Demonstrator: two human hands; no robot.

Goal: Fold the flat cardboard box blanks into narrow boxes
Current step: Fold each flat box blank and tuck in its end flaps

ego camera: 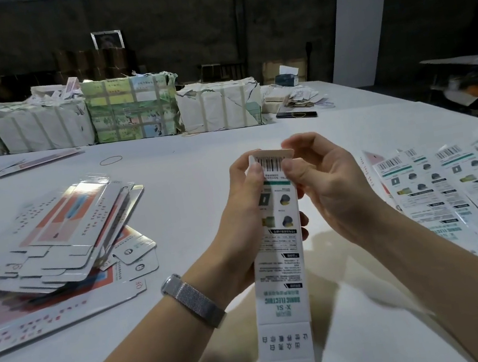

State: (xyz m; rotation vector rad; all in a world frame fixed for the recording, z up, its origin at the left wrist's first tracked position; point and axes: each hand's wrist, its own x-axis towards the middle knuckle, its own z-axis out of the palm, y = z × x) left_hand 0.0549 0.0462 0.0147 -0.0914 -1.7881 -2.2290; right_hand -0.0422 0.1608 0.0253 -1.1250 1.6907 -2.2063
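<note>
Over the white table [255,134] you hold the narrow box [277,256] upright — left hand [245,208] wrapped round its body, right hand [322,180] pinching the top flap [271,157]. Crease squarely, then tuck — don't crush the sides.

Narrow white printed box [277,256] held upright, flat blanks [62,240] piled left, folded boxes [458,187] right

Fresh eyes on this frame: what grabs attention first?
Dead centre, both hands hold a narrow box upright: the left hand grips its side while the right hand pinches the barcode flap on top. A messy pile of flat blanks lies at left, and a fanned row of folded boxes at right.
</note>
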